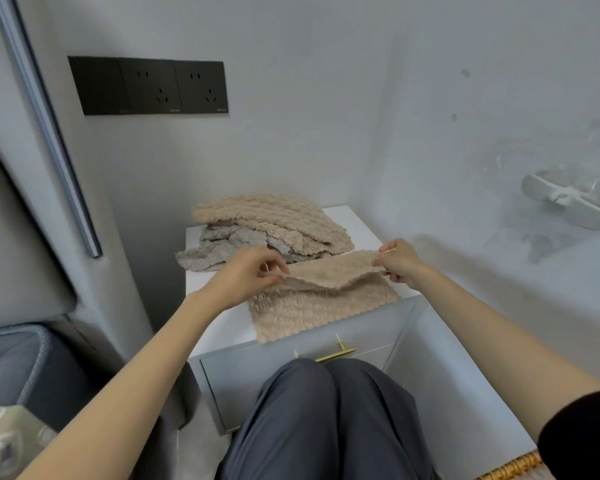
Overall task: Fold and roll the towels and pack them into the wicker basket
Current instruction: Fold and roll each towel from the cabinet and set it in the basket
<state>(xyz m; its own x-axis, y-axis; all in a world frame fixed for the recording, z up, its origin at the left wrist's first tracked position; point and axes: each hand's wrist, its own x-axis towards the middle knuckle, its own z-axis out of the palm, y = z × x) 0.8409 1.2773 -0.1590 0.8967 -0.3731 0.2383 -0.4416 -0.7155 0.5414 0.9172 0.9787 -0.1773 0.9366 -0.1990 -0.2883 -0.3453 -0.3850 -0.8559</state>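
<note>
Beige fluffy rectangular towel point(323, 299) lies on the front half of the low white cabinet top point(219, 327); its long axis runs left to right across the cabinet, tilted slightly away at the right end; scalloped near hem reaches the cabinet's front edge and hangs a little over it; far edge is raised off the lower layer, sagging in the middle.

Left hand point(250, 271) pinches the far left corner between thumb and curled fingers; right hand point(400, 261) pinches the far right corner the same way; both forearms reach in over the cabinet front.

Loose pile of beige and grey towels point(274, 226) sits at the cabinet's back, against the wall, touching or just behind the held towel.

Brass bar handle point(336, 353) on the cabinet's drawer front; knees in dark grey trousers point(326, 410) just before it.

Black three-plate socket panel point(149, 85) on the pale grey wall above and left of the cabinet; strip of orange woven material point(513, 467) low to the cabinet's right, cannot tell what.
</note>
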